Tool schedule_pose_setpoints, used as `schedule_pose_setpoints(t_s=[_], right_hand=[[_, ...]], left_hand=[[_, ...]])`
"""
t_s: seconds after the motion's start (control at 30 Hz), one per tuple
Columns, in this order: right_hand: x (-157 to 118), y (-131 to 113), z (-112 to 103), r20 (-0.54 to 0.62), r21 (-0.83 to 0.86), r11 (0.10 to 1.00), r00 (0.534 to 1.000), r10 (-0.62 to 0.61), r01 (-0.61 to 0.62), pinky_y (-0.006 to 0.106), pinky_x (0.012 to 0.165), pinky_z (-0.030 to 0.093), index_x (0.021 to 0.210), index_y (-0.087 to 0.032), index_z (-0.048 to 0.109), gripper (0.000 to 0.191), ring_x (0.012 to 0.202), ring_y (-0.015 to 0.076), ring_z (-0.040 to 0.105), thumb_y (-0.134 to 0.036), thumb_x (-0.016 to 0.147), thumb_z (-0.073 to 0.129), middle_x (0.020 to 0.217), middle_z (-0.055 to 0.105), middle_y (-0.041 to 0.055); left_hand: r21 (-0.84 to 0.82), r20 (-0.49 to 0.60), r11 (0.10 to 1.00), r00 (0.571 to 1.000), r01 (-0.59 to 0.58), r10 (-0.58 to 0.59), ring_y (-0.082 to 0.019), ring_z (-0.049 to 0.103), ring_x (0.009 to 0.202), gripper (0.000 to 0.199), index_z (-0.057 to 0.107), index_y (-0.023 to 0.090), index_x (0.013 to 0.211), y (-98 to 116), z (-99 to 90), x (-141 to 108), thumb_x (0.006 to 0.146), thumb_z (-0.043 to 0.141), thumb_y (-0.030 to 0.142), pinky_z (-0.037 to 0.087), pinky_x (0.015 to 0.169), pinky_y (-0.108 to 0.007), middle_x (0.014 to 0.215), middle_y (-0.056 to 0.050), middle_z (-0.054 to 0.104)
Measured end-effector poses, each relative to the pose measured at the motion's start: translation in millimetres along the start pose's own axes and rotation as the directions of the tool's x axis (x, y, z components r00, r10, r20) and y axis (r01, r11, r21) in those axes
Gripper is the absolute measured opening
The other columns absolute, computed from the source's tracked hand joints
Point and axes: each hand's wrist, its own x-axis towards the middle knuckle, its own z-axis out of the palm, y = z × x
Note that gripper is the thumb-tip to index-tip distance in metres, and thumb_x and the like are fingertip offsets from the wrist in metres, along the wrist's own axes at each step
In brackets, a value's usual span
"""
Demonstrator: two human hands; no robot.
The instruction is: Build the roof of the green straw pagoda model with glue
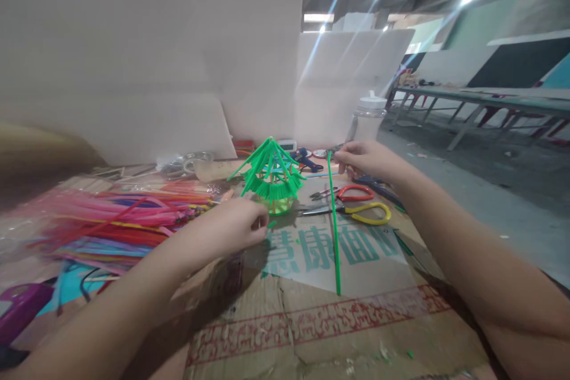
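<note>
A green model with a pointed, tiered roof stands upright near the middle of the cardboard. My left hand is just in front and to the left of it, fingers curled; what they hold, if anything, is hidden. A long green pipe cleaner runs down the sheet with the printed characters, its upper end beside the fingertips of my right hand. Those fingers are bent together, and whether they grip anything is too small to tell. Red-handled snips and yellow-handled scissors lie right of the green strip.
Bundles of coloured pipe cleaners lie at left, with a purple tool at the lower left edge. A clear bottle stands behind my right hand. White boards rise at the back.
</note>
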Motion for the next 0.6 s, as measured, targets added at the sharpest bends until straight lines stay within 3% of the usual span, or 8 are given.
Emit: schedule_pose_setpoints(t_s=[0.1,0.17,0.27,0.33,0.43,0.53,0.6], right_hand=[[-14.7,-20.9,8.5,0.125,0.126,0.985,0.983,-0.134,0.118,0.023,0.047,0.042,0.075,-0.018,0.064,0.030,0.049,0.0102,0.055,-0.045,0.088,0.059,0.062,0.065,0.0012],[-26.5,-35.8,25.8,0.174,0.186,0.971,0.967,-0.186,0.153,0.023,0.047,0.043,0.082,-0.019,0.065,0.026,0.049,0.0098,0.055,-0.044,0.088,0.060,0.066,0.067,0.0013],[-42.4,-52.4,58.2,0.069,0.228,0.940,0.959,-0.275,0.253,0.023,0.050,0.046,0.104,-0.020,0.064,0.021,0.055,0.0115,0.057,-0.034,0.088,0.061,0.066,0.063,-0.0013],[-48.7,-56.9,76.6,0.066,0.293,0.907,0.941,-0.333,0.301,0.024,0.054,0.050,0.113,-0.022,0.061,0.027,0.065,0.0127,0.061,-0.031,0.088,0.062,0.079,0.067,0.0010],[-50.9,-56.0,95.0,0.141,0.451,0.858,0.930,-0.341,0.246,0.026,0.059,0.054,0.114,-0.022,0.061,0.031,0.071,0.0125,0.063,-0.029,0.085,0.065,0.091,0.068,0.0022],[-48.0,-52.7,104.2,0.155,0.611,0.782,0.951,-0.268,0.121,0.026,0.056,0.054,0.106,-0.020,0.062,0.029,0.062,0.0114,0.062,-0.028,0.080,0.071,0.080,0.068,-0.0004],[-45.1,-51.1,105.9,0.141,0.650,0.755,0.963,-0.229,0.085,0.026,0.055,0.054,0.103,-0.019,0.064,0.026,0.059,0.0112,0.061,-0.026,0.079,0.071,0.072,0.068,-0.0020]], left_hand=[[-0.326,-0.134,0.945,0.991,-0.021,-0.025,-0.014,0.056,0.059,0.013,0.061,0.020,0.079,11.8,-17.8,1.8,0.084,0.056,0.030,0.040,0.055,-0.024,0.066,0.002,0.061],[-0.566,-0.156,0.824,0.986,-0.036,-0.064,-0.013,0.058,0.060,0.015,0.057,0.019,0.079,16.5,-20.3,3.9,0.085,0.056,0.032,0.044,0.057,-0.024,0.067,0.002,0.062],[-0.745,-0.158,0.663,0.984,-0.065,-0.081,-0.012,0.058,0.059,0.017,0.054,0.018,0.079,17.2,-14.2,7.2,0.086,0.057,0.033,0.046,0.058,-0.024,0.067,0.002,0.062],[-0.749,-0.203,0.655,0.976,-0.100,-0.084,-0.012,0.057,0.061,0.017,0.056,0.018,0.081,15.6,-8.3,9.2,0.087,0.059,0.034,0.045,0.059,-0.024,0.067,0.002,0.060],[-0.661,-0.319,0.737,0.942,-0.142,-0.105,-0.013,0.058,0.068,0.016,0.061,0.018,0.085,14.8,0.1,11.8,0.086,0.061,0.034,0.045,0.063,-0.025,0.075,0.001,0.060],[-0.559,-0.438,0.806,0.895,-0.194,-0.089,-0.016,0.061,0.082,0.013,0.065,0.019,0.084,15.8,6.5,14.2,0.084,0.063,0.032,0.047,0.071,-0.026,0.092,-0.002,0.064],[-0.552,-0.444,0.810,0.892,-0.198,-0.084,-0.017,0.063,0.084,0.014,0.066,0.020,0.086,15.1,8.6,14.8,0.084,0.063,0.034,0.048,0.072,-0.027,0.095,-0.003,0.066]])
